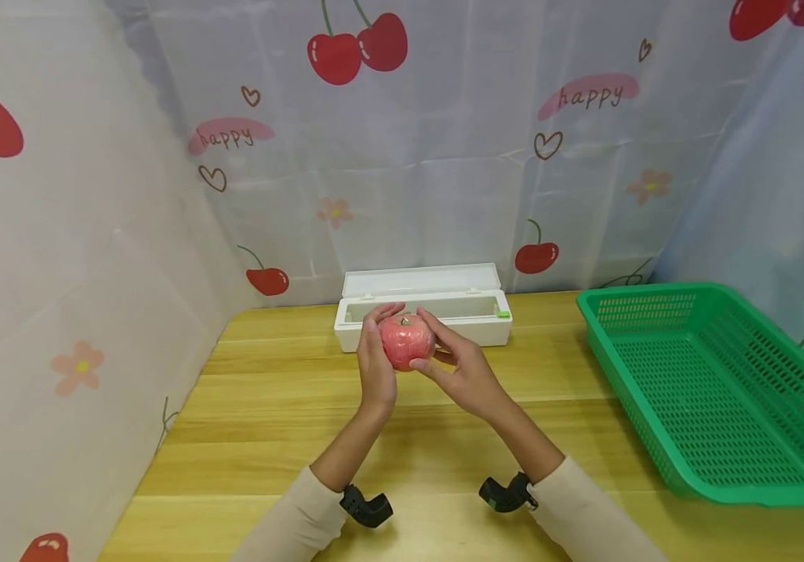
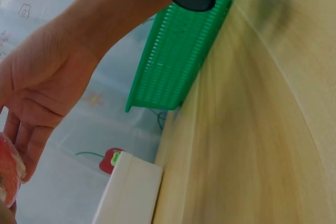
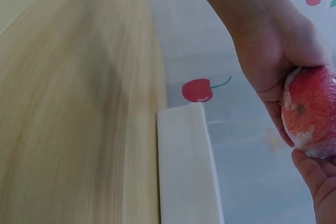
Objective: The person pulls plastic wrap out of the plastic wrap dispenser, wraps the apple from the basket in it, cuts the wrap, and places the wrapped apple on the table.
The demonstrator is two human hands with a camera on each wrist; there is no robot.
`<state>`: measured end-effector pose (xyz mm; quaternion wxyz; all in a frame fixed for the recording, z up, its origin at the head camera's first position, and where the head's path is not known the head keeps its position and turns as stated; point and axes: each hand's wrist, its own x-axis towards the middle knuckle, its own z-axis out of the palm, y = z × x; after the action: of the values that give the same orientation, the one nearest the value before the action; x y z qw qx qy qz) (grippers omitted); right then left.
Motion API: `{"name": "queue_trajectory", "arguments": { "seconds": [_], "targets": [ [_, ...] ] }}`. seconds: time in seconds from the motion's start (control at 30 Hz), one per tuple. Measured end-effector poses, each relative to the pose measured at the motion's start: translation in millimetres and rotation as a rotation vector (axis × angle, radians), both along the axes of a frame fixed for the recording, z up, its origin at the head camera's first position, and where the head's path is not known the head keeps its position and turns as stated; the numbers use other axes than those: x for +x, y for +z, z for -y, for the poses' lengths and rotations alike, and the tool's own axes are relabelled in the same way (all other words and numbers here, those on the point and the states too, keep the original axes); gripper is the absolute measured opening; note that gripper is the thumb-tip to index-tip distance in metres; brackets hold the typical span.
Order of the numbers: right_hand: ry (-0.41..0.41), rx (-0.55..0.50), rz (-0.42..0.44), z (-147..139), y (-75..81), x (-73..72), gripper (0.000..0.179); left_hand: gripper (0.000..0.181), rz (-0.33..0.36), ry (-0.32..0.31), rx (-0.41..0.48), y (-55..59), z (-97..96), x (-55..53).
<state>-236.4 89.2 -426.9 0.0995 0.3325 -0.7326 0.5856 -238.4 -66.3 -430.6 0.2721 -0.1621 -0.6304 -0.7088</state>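
A red apple (image 1: 407, 342) wrapped in crinkled clear film is held up between both hands, over the table. Its stem points up in the head view. My left hand (image 1: 377, 359) cups its left side, fingertips bent over the far edge. On the other side my right hand (image 1: 468, 375) grips it, thumb at the front and fingers behind. In the right wrist view, film bunches on the underside of the apple (image 3: 310, 114). Just behind the hands stands a white cling film dispenser (image 1: 437, 336), its lid raised and a small green slider (image 1: 503, 314) at its right end.
A large green plastic basket (image 1: 637, 406) stands on the right of the wooden table (image 1: 254, 437). Cherry-printed curtains (image 1: 430, 211) hang close behind the table and along both sides. Each wrist wears a black camera (image 1: 367, 507).
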Motion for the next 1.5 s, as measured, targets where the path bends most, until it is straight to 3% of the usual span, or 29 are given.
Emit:
{"name": "queue_trajectory", "arguments": {
  "seconds": [0.27, 0.57, 0.8, 1.0, 1.17, 1.23, 1.33, 1.5],
  "targets": [
    [-0.056, -0.036, -0.064, 2, 7.4, 7.9, 0.063, 0.045, -0.118, -0.014, -0.083, -10.7, 1.0, -4.6],
    [-0.07, -0.032, -0.13, -2, -1.9, 2.6, 0.058, 0.044, -0.089, 0.02, -0.139, -12.0, -0.6, -3.9],
    [-0.036, -0.054, -0.053, 0, 0.0, 1.8, 0.078, 0.041, -0.114, -0.057, -0.137, -5.1, 2.5, -6.4],
    [-0.073, -0.09, 0.033, 2, 4.3, 4.6, 0.087, 0.048, -0.161, -0.143, -0.133, -4.5, 2.0, -7.6],
    [-0.079, -0.111, 0.032, 4, 7.5, 7.6, 0.091, 0.054, -0.095, -0.249, 0.041, 0.5, 0.0, -8.5],
    [-0.071, -0.1, 0.018, 5, 10.6, 11.2, 0.09, 0.053, -0.048, -0.255, 0.066, 1.4, -0.5, -7.4],
    [-0.055, -0.086, 0.004, 5, 20.5, 20.6, 0.085, 0.05, 0.0, -0.214, 0.004, 0.7, -0.7, -4.7],
    [-0.043, -0.066, -0.009, 5, 32.5, 31.1, 0.078, 0.047, 0.007, -0.149, -0.105, -1.1, -0.3, -2.6]
  ]
}}
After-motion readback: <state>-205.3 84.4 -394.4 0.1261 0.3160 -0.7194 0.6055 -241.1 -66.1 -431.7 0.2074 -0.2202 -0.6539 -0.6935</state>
